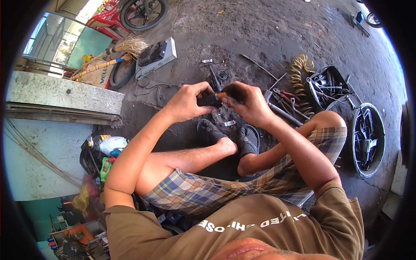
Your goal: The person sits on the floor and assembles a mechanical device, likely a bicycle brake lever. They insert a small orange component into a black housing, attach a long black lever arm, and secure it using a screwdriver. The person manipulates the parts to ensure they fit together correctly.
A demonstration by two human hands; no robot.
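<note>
In front of my shins I hold a short black cylindrical piece (208, 100) with an orange end; its exact kind does not show. My left hand (189, 103) grips its black body, thumb above and fingers below. At the orange end, my right hand (250, 103) has its fingers closed, its fingertips partly hidden. Just beyond the hands, a black tool-like thing (215, 79) with a coiled dark cable lies on the ground. A small silver and white packet (229, 123) lies below my hands, near my sandals, and a similar packet (207, 61) lies farther off.
To the right lie pliers (287, 93), metal bars, a coiled yellow hose (299, 65), a black tool bin (323, 99) and a round tub (383, 138) of parts. Left are a broom (132, 47), a grey box (170, 54), a tyre (116, 77) and bottles (113, 145).
</note>
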